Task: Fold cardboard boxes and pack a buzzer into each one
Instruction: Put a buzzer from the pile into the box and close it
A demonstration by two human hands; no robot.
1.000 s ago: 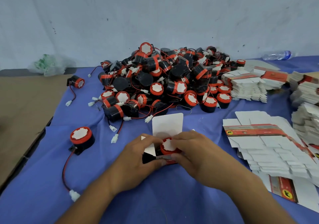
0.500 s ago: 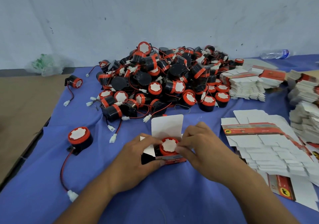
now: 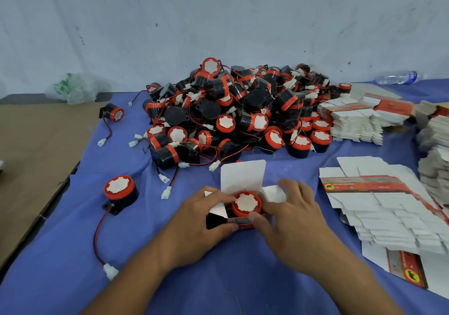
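Blue cloth [image 3: 60, 254] under buzzers [image 3: 243, 110], flat cartons [image 3: 379, 208]

Even, soft light, faint shadows; wide-angle bending and slight blur at edges

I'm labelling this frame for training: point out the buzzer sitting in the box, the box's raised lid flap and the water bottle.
Buzzer in the box [image 3: 246, 203]: head view, its white centre disc.
Lid flap [image 3: 243, 176]: head view, middle of its white inner face.
Water bottle [image 3: 396, 78]: head view, its clear body.
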